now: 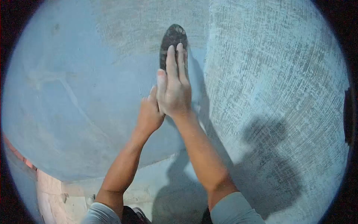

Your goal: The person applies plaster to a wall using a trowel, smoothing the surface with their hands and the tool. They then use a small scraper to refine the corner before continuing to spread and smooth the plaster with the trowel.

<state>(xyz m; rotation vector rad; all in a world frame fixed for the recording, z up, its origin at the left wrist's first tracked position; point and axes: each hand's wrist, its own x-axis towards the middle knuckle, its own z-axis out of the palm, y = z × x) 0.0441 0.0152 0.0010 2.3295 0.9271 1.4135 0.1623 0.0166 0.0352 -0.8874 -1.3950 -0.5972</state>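
A dark tool with a rounded, pointed top lies against the blue-grey wall. My right hand is spread flat on it, fingers stretched upward and pressing on its face. Just below and to the left, my left hand is closed, its fingers wrapped round the lower part of the tool, which is mostly hidden behind both hands. Pale dust covers the fingers of my right hand.
To the right, a wall surface shows rough, streaky grey marks and my shadow. A pale floor with small lumps on it shows at the lower left. A shoe is at the bottom edge.
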